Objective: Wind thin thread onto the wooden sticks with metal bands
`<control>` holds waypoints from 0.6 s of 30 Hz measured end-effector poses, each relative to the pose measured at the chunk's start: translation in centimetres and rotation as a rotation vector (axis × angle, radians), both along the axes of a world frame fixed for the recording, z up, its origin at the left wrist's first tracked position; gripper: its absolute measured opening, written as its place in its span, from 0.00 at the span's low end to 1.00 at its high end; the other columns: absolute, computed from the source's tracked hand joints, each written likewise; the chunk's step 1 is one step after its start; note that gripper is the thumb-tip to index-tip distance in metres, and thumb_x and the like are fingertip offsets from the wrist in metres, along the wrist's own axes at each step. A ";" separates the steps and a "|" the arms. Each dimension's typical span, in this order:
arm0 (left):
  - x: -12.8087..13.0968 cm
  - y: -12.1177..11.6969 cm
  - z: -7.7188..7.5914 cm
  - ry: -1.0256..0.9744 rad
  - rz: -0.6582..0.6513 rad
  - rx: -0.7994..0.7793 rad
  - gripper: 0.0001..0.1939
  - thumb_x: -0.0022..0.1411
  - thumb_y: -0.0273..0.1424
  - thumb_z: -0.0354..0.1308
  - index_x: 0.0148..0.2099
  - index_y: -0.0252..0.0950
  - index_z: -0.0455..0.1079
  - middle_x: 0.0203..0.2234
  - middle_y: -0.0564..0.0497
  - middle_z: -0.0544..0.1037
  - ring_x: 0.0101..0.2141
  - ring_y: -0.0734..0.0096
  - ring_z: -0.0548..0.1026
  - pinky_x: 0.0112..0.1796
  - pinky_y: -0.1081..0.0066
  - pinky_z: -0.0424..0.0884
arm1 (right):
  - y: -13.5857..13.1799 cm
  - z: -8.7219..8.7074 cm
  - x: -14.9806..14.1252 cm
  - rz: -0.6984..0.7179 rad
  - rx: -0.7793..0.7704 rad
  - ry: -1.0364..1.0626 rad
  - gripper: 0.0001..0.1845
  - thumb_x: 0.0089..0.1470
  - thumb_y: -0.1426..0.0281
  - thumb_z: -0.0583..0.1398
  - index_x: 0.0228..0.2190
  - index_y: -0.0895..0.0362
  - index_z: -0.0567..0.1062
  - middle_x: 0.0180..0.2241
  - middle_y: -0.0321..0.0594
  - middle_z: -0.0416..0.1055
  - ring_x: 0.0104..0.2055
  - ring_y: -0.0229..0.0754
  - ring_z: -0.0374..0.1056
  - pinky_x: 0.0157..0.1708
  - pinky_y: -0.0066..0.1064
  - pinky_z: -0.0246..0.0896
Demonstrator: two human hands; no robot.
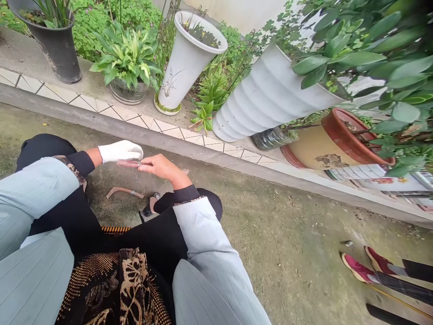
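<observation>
My left hand, in a white glove, has its fingers together and bent over toward my right hand. What lies under those fingers is hidden. My bare right hand pinches the near end of a flat pinkish-brown strip, which runs just below the glove. Something small and silvery shows at the right fingertips, and a thin wire or thread hangs down from there. On the ground beneath both hands lies a bent wooden handle-like piece with a greyish end.
A tiled ledge crosses ahead, bearing potted plants, among them a tall white pot and a ribbed white pot. My black shoe is beside the wooden piece. Another person's red shoes stand at lower right.
</observation>
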State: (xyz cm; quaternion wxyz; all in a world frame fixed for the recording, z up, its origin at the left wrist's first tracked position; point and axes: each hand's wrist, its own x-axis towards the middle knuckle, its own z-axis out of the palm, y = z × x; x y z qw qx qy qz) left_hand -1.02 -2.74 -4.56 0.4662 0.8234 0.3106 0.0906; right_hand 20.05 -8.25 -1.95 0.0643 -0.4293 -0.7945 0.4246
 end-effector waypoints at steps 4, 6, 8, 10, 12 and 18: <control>-0.4 0.1 -1.1 -0.020 0.033 -0.165 0.22 0.61 0.46 0.53 0.45 0.33 0.74 0.25 0.49 0.74 0.22 0.73 0.67 0.23 0.73 0.64 | 0.3 -0.4 0.4 -0.295 -0.001 0.159 0.20 0.56 0.55 0.55 0.31 0.59 0.74 0.22 0.31 0.63 0.23 0.32 0.57 0.28 0.26 0.50; -0.3 -0.5 -1.5 0.009 0.031 -0.225 0.22 0.63 0.47 0.51 0.44 0.34 0.73 0.21 0.51 0.69 0.18 0.76 0.62 0.18 0.75 0.59 | 0.5 -1.0 0.4 -0.360 -0.053 0.202 0.19 0.57 0.56 0.54 0.31 0.58 0.72 0.22 0.31 0.64 0.22 0.32 0.57 0.26 0.25 0.52; 0.0 -1.0 -1.7 0.017 0.008 -0.249 0.22 0.64 0.48 0.50 0.44 0.34 0.72 0.21 0.52 0.67 0.18 0.78 0.61 0.17 0.77 0.57 | 0.7 -1.7 0.5 -0.401 -0.094 0.213 0.17 0.58 0.57 0.52 0.34 0.58 0.72 0.23 0.32 0.65 0.21 0.32 0.58 0.25 0.25 0.54; 0.2 -1.4 -1.8 0.022 -0.008 -0.232 0.22 0.64 0.47 0.49 0.43 0.34 0.72 0.22 0.52 0.67 0.18 0.78 0.61 0.17 0.77 0.57 | 0.9 -2.1 0.6 -0.429 -0.090 0.169 0.16 0.59 0.60 0.51 0.37 0.57 0.72 0.25 0.33 0.67 0.23 0.33 0.60 0.26 0.25 0.56; 0.3 -1.6 -1.8 0.045 -0.037 -0.217 0.22 0.65 0.47 0.48 0.43 0.35 0.72 0.22 0.52 0.68 0.19 0.78 0.61 0.18 0.77 0.57 | 1.0 -2.2 0.6 -0.447 0.002 0.024 0.16 0.60 0.62 0.50 0.38 0.57 0.73 0.28 0.36 0.71 0.27 0.36 0.64 0.30 0.27 0.58; 0.5 -1.8 -1.3 0.083 -0.168 -0.046 0.20 0.66 0.43 0.46 0.41 0.36 0.74 0.28 0.51 0.74 0.26 0.74 0.68 0.28 0.76 0.63 | 0.7 -1.9 0.2 -0.356 0.277 -0.582 0.18 0.62 0.62 0.52 0.46 0.55 0.76 0.42 0.49 0.77 0.42 0.48 0.71 0.38 0.34 0.58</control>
